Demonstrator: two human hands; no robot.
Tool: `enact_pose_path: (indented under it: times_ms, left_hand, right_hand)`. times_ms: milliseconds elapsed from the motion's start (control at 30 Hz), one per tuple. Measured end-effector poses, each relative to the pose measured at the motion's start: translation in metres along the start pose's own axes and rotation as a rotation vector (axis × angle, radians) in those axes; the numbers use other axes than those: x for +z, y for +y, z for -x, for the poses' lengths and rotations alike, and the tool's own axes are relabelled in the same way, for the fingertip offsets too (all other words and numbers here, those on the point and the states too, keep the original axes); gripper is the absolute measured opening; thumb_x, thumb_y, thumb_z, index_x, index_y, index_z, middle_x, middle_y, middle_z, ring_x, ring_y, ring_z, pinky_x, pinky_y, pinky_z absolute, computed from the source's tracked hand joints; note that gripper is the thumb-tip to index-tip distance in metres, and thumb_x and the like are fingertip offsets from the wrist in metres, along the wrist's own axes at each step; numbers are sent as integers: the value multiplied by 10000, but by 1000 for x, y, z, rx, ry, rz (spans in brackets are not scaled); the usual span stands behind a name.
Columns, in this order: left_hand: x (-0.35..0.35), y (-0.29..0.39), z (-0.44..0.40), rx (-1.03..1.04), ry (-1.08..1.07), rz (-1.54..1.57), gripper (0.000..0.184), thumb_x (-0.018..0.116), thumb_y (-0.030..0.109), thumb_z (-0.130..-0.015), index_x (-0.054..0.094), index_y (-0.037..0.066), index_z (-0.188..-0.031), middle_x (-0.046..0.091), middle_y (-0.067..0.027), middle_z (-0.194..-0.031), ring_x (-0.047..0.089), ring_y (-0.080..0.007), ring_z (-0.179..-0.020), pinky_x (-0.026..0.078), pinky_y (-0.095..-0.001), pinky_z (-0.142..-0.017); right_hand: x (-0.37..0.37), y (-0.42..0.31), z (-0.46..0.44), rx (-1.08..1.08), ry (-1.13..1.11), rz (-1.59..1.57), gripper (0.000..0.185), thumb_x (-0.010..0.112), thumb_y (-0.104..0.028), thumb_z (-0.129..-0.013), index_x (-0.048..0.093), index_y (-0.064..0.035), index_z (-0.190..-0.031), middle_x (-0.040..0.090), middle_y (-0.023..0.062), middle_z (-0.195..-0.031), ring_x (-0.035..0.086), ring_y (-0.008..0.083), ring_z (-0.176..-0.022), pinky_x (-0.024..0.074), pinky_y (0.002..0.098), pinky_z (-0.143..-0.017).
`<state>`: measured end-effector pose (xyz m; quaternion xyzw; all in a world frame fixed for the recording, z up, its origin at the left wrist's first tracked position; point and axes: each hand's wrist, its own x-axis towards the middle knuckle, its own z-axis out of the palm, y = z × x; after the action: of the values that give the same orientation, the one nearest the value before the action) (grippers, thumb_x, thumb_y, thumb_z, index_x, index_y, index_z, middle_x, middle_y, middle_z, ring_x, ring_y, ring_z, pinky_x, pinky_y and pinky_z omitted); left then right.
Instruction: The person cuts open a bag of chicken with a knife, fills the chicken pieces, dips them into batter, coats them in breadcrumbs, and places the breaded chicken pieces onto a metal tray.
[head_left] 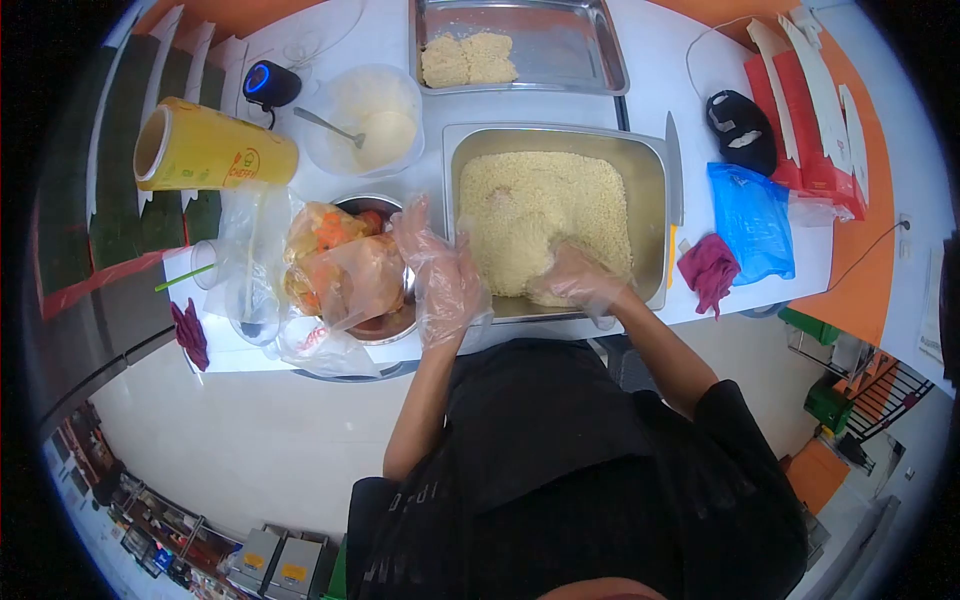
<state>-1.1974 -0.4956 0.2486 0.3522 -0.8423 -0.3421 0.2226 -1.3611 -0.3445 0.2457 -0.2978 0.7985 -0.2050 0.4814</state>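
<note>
A deep steel tray (655, 250) holds a thick layer of pale crumbs (560, 190). My right hand (575, 280), in a clear plastic glove, is down in the crumbs near the tray's front edge; its fingertips are blurred and partly covered. My left hand (440, 270), also gloved, is raised between the tray and a steel bowl (385, 328), its fingers stretched out and pointing up. Inside the bowl, a plastic bag (335, 260) holds orange and pale food. Behind it stands a clear tub of creamy batter (385, 140) with a spoon (335, 128) in it.
A shallow steel tray (560, 75) with crumb-coated pieces (468, 60) lies at the back. Left are a yellow film roll (220, 150) and a black round device (270, 84). A knife (674, 170), blue bag (750, 220), maroon cloth (709, 270) and black cap (741, 130) lie right.
</note>
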Motion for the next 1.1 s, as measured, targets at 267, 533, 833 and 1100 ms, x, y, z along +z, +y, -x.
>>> enact_pose_path:
  times_ms: [267, 533, 833, 1100]
  left_hand:
    - [-1, -6, 0, 52, 16, 12, 650, 585, 139, -1002, 261, -118, -1505, 300, -311, -1551, 199, -547, -1471, 157, -616, -1220]
    - [2, -6, 1, 74, 24, 0, 646, 593, 115, -990, 277, -120, -1502, 324, -306, -1543, 212, -545, -1467, 150, -614, -1225]
    - [-2, -4, 1, 62, 21, 32, 646, 592, 112, -989, 275, -124, -1501, 322, -309, -1545, 195, -556, -1468, 148, -611, -1224]
    - [1, -6, 3, 37, 19, 12, 661, 590, 112, -978, 270, -124, -1506, 310, -302, -1553, 185, -555, -1475, 144, -621, -1221]
  right_hand:
    - [-16, -67, 23, 102, -97, 216, 641, 762, -557, -804, 746, 65, -959, 700, 252, -803, 702, 356, -762, 553, 457, -747]
    - [35, 0, -16, 64, 2, 266, 597, 757, -493, -760, 755, 64, -975, 725, 282, -894, 726, 385, -842, 560, 469, -804]
    - [-11, -59, 22, -16, 128, -9, 519, 771, -448, -802, 755, 32, -997, 738, 254, -943, 731, 357, -851, 557, 470, -791]
    - [59, -1, -20, -208, -23, 138, 543, 728, -425, -849, 728, 85, -1033, 719, 260, -889, 714, 330, -861, 543, 449, -833]
